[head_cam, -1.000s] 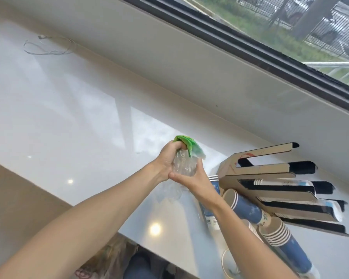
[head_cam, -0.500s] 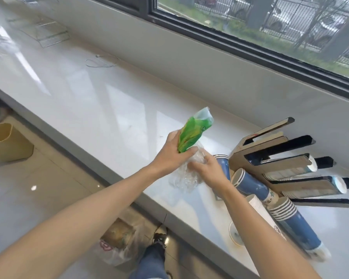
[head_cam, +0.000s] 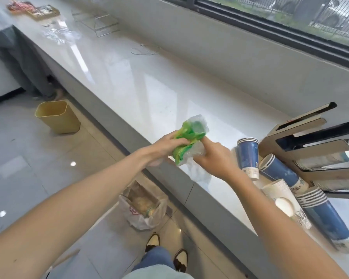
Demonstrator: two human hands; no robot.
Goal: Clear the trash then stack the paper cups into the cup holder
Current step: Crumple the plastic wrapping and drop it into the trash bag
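Over the counter's front edge, my left hand grips a crumpled green wrapper. My right hand is closed on the clear plastic bunched against the wrapper. To the right, several blue paper cups lie or stand on the white counter: one upright stack, a tilted one, a long lying stack and white cups. Behind them is the brown cup holder, lying on its side with its slots pointing right.
A yellow waste bin stands on the floor to the left. A plastic bag with rubbish sits on the floor below the counter edge. Another person stands at the far left. Wire racks and clutter are at the counter's far end.
Both hands drew back with the trash towards the counter's front edge. The green wrapper got scrunched down. The view swung left and down, showing the floor and the bin.
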